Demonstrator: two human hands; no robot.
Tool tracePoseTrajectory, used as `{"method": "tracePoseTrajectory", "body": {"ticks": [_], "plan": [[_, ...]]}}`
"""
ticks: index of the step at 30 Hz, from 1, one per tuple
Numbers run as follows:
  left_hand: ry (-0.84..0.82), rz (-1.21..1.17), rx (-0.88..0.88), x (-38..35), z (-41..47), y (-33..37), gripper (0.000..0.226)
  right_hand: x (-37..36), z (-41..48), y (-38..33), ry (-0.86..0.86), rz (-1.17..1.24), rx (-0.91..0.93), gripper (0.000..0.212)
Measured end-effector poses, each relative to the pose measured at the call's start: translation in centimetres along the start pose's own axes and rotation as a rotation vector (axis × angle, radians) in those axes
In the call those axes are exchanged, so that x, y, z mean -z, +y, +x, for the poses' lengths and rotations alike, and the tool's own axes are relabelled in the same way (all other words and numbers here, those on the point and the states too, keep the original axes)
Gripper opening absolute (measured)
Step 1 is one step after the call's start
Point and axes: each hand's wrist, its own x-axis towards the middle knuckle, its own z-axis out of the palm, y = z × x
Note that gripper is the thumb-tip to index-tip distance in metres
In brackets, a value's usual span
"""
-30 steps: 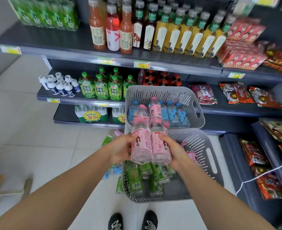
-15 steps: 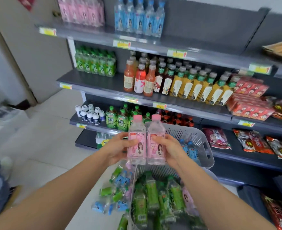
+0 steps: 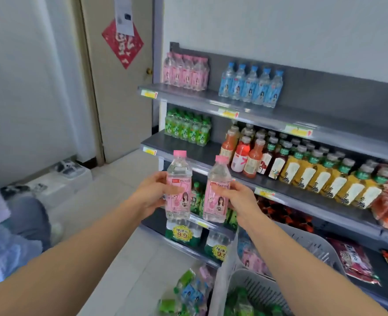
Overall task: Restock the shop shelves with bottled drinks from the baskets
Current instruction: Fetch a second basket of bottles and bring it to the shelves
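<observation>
My left hand grips a clear bottle with a pink cap and pink label, held upright. A second pink-capped bottle stands upright in my right hand, a little apart from the first. Both are raised in front of the lower shelves. On the top shelf stands a row of matching pink bottles, with blue bottles to their right. Two grey baskets sit below my right arm, holding green, pink and blue bottles.
Green bottles and orange, red and yellow drinks fill the second shelf. Snack packs lie at the lower right. Loose bottles lie on the tiled floor. A door stands at the left, and someone's clothed leg shows at the far left.
I have lifted the two pink bottles out of the basket and upward. They have parted a little. My view has tilted up, bringing the top shelf into sight.
</observation>
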Motion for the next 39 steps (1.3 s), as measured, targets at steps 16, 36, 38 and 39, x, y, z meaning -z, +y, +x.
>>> {"method": "tracePoseTrajectory", "body": {"ticks": [16,36,38,39], "plan": [[0.027,0.062,-0.084,19.4,10.2,12.1,0.051,-21.7,11.2,-7.6,0.011,-0.005,0.178,0.034],[-0.096,0.029,-0.255,21.9,31.3,24.3,0.039,-26.9,31.5,-20.1,0.142,-0.018,0.352,0.03],[-0.119,0.026,-0.281,21.4,33.6,26.0,0.04,-26.7,33.8,-21.9,0.158,-0.02,0.389,0.031],[-0.128,0.021,-0.292,21.2,34.7,26.7,0.04,-26.6,34.9,-22.7,0.174,-0.019,0.402,0.034]]}}
